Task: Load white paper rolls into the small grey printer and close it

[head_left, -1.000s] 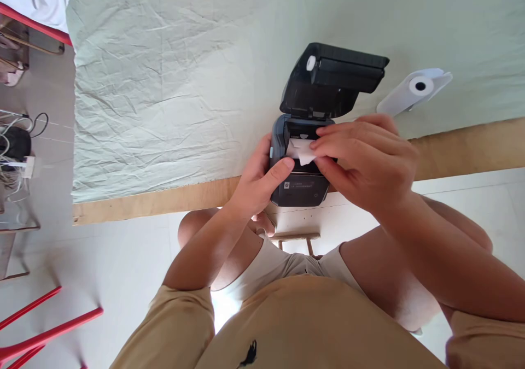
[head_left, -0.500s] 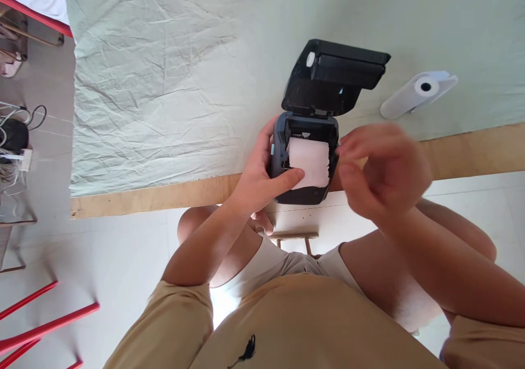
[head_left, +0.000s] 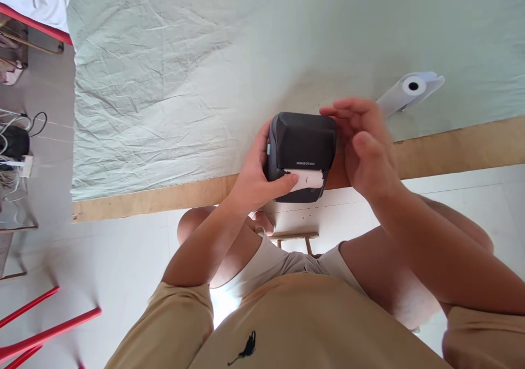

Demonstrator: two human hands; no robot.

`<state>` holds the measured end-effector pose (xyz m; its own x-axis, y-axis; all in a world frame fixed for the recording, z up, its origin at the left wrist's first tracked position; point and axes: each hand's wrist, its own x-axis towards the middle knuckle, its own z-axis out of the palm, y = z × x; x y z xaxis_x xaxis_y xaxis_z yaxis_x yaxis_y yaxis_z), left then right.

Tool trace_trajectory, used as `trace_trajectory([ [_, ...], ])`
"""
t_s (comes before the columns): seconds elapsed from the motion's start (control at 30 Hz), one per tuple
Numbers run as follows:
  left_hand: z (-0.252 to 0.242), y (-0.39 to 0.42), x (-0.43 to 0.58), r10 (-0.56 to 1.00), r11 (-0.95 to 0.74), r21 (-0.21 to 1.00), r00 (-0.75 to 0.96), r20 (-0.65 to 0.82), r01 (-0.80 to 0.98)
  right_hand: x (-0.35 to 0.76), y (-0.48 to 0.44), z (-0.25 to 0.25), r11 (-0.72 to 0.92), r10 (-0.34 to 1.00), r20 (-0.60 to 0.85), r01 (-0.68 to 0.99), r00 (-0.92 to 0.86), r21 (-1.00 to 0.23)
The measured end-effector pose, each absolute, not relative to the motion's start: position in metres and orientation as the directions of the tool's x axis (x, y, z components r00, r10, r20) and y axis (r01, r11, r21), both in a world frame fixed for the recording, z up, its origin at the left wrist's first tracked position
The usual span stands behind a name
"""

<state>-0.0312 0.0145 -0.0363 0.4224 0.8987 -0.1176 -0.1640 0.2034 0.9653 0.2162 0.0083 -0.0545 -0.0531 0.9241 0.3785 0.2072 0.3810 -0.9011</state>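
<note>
A dark label printer (head_left: pixel 305 139) with its lid down sits at the table's front edge. Out of its front slot comes a strip of white paper (head_left: pixel 308 180) with a ragged edge. Gripping the printer's left side is my left hand (head_left: pixel 256 177), its thumb pressed on the paper strip. My right hand (head_left: pixel 367 145) is beside the printer's right side, fingers apart and holding nothing. Whether its fingertips touch the lid's corner I cannot tell.
A white paper roll (head_left: pixel 396 95) with a loose end lies on the pale green cloth (head_left: pixel 197 85) at the right. Along the front runs a wooden table edge (head_left: pixel 156 197). Cables (head_left: pixel 16 164) and red legs (head_left: pixel 53 325) are at the left.
The printer's lid, raised before, has swung down and closed over the roll compartment. My right hand has moved slightly up and its fingers have spread. My left hand keeps its hold.
</note>
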Motion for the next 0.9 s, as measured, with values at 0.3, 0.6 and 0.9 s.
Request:
trace_trajectory([
  [0.3,-0.032,0.007,-0.027,0.909,0.172,0.945,0.415,-0.043,-0.278,0.209,0.002,-0.046,0.405,0.913,0.377,0.473,-0.158,-0.782],
  [0.6,-0.018,0.008,-0.020,0.918,0.277,0.917,0.360,-0.165,-0.286,0.207,0.001,-0.042,0.349,0.937,0.310,0.482,-0.160,-0.804],
  [0.9,-0.015,0.009,-0.012,0.924,0.290,0.887,0.346,-0.162,-0.359,0.205,-0.002,-0.037,0.389,0.921,0.352,0.478,-0.169,-0.788],
])
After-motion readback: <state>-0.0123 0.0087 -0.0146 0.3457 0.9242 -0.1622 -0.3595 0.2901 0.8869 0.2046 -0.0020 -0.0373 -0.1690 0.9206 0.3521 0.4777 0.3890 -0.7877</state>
